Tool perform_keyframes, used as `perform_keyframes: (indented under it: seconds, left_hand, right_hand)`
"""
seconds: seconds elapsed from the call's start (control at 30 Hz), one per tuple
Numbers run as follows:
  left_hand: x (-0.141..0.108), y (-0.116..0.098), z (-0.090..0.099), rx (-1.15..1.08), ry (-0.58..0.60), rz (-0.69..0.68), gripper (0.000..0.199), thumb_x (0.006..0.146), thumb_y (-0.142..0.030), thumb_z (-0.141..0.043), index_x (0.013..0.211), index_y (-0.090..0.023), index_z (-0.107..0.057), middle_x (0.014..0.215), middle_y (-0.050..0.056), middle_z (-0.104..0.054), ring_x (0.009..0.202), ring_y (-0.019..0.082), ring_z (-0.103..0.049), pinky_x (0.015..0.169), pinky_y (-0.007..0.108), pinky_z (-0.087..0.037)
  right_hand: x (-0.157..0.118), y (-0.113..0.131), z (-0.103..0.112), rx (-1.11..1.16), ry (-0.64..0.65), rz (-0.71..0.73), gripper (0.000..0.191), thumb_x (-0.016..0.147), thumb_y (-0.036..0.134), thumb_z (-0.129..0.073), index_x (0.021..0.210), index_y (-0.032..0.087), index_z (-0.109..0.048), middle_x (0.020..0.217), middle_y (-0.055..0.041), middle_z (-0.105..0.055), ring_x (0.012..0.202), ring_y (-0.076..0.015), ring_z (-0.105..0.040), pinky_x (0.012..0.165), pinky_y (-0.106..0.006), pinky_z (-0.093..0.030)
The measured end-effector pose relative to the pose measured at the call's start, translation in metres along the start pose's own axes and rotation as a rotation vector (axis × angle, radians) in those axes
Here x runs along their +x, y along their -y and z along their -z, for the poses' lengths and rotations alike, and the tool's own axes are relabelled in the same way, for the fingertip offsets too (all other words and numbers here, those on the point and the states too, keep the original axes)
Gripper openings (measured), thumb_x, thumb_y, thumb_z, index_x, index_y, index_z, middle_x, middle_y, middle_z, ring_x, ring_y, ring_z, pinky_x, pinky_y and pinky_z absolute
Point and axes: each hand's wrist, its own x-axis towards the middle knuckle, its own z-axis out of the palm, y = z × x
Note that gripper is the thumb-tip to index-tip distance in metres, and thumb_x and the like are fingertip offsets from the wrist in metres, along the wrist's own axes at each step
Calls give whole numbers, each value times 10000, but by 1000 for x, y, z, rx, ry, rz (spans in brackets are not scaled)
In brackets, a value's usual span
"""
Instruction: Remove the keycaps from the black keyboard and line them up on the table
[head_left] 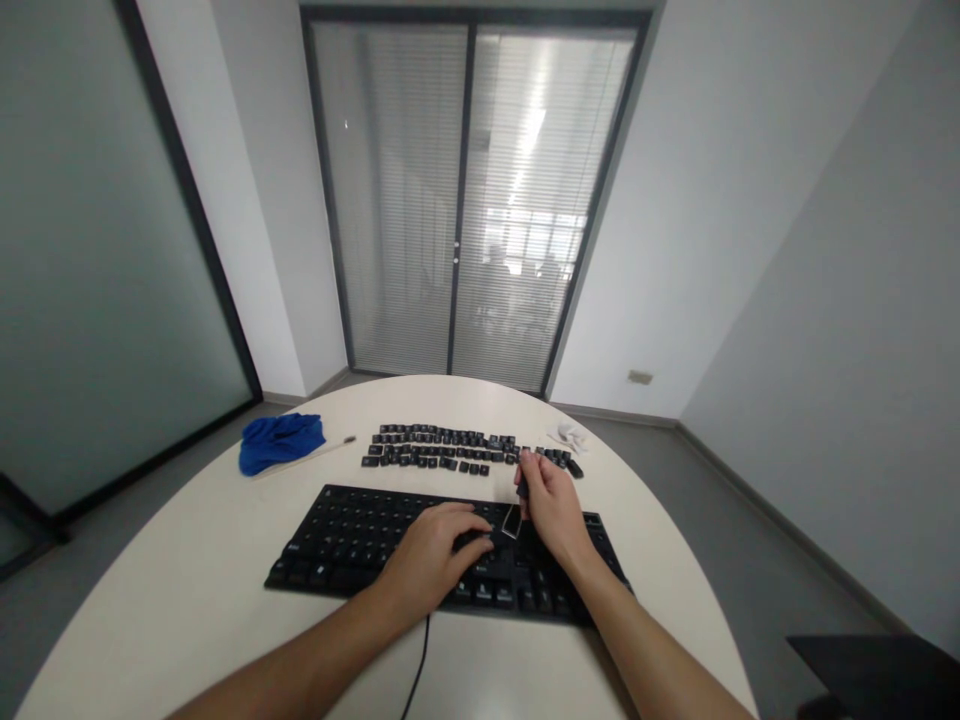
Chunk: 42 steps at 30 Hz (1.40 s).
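A black keyboard (352, 525) lies across the front of the table, many of its keys still on it. My left hand (439, 545) rests on its middle, fingers stretched out and thumb apart, holding nothing. Closed above the keyboard's right part, my right hand (551, 500) grips the dark handle of a wire keycap puller (512, 522). The puller's thin wire loop points down at the keys; whether it touches a key I cannot tell. Beyond the keyboard, loose black keycaps (431, 450) stand in rows, the right end partly behind my right hand.
A blue cloth (281, 442) lies at the table's left, beside a thin brush (330, 450) with a dark tip. A crumpled white tissue (570, 436) sits at the back right. The keyboard's cable (417, 670) runs toward me over the round white table (187, 590).
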Motion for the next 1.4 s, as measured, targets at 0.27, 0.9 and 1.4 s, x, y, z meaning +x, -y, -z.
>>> perform_keyframes:
  seconds: [0.27, 0.9, 1.4]
  left_hand:
    - [7, 3, 3, -238, -140, 128, 149, 844, -271, -622, 942, -202, -711, 956, 39, -740, 904, 215, -665, 887, 354, -500]
    - [1, 3, -1, -171, -151, 141, 239, 846, -292, -607, 1062, -192, -629, 1013, 62, -690, 907, 212, -632, 847, 358, -504]
    - [-11, -8, 3, 229, 1, -65, 342, 853, -259, -538, 1190, -203, -544, 1168, 77, -598, 1098, 260, -524, 971, 428, -428]
  right_hand:
    - [-2, 11, 14, -80, 227, 266, 363, 1005, 453, -325, 926, 191, -563, 706, -6, -596, 703, -166, -594, 728, -272, -463]
    - [2, 8, 27, -609, 350, 310, 283, 902, 444, -566, 1011, 215, -692, 567, 35, -539, 541, -150, -509, 554, -231, -322]
    - [34, -22, 26, -1001, 262, 57, 179, 856, 305, -636, 990, 212, -708, 941, -106, -731, 924, -268, -669, 764, -304, -433]
